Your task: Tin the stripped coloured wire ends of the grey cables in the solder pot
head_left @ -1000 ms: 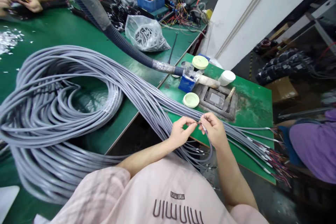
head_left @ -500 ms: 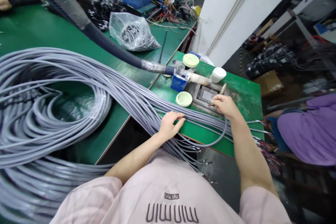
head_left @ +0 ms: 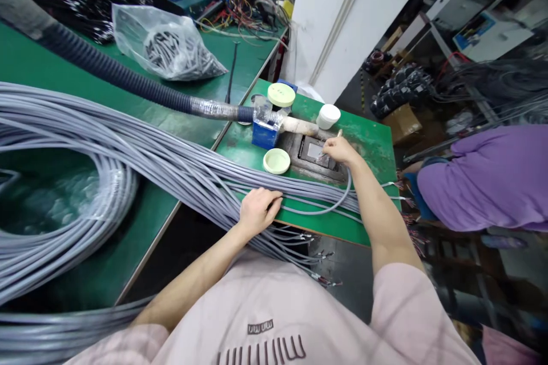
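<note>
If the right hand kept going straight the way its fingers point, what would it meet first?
Probably the metal tray right at its fingertips; the right hand holds one grey cable end over it. The white jar lies beyond, though depth is unclear.

Head view, down over workbench (head_left: 128,239)

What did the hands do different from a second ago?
The right hand carried one grey cable's end away from the left hand, forward to the metal tray. The left hand let go and dropped flat onto the grey cable bundle. The lids and blue box stayed put.
</note>
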Demonstrator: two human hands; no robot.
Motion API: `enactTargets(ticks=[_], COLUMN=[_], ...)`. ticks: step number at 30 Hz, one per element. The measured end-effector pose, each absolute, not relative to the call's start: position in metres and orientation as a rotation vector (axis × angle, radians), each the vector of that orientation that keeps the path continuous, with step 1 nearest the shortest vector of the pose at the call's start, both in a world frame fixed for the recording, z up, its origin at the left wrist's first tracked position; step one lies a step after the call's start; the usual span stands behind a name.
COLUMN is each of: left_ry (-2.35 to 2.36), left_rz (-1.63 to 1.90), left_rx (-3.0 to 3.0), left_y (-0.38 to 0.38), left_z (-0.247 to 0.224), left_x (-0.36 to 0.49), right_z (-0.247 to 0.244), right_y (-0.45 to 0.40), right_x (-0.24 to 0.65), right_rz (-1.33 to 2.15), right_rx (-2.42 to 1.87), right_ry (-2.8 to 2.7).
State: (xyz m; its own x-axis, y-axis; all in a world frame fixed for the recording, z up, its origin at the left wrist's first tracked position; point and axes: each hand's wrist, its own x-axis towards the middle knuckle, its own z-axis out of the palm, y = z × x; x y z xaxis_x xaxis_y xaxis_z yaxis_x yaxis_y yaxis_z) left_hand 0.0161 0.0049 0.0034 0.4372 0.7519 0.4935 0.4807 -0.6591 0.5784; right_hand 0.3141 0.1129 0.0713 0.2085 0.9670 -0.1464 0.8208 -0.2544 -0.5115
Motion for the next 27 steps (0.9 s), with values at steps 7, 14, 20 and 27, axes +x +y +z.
enactTargets(ticks=[7,14,20,27], left_ry=[1.043,1.025,0.988,0.969], left_rz=[1.082,1.083,1.147,1.201], left_rx=[2.368,2.378,2.406,2.429], left_y=[0.005,0.005,0.005,0.005], left_z=[0.002,0.0,0.0,0.002], left_x=[0.016,0.015,0.015,0.015], right_z=[0.072,0.069,0.067,0.067], right_y=[0.114,0.119,0.124,0.126], right_x=[0.314,0.313,0.313,0.312], right_rz=[0.495,0.435,0.443,0.475], right_rx=[-2.262,-2.373,-2.45,-2.473], right_ry=[-1.841,-1.936,-1.964,-1.915])
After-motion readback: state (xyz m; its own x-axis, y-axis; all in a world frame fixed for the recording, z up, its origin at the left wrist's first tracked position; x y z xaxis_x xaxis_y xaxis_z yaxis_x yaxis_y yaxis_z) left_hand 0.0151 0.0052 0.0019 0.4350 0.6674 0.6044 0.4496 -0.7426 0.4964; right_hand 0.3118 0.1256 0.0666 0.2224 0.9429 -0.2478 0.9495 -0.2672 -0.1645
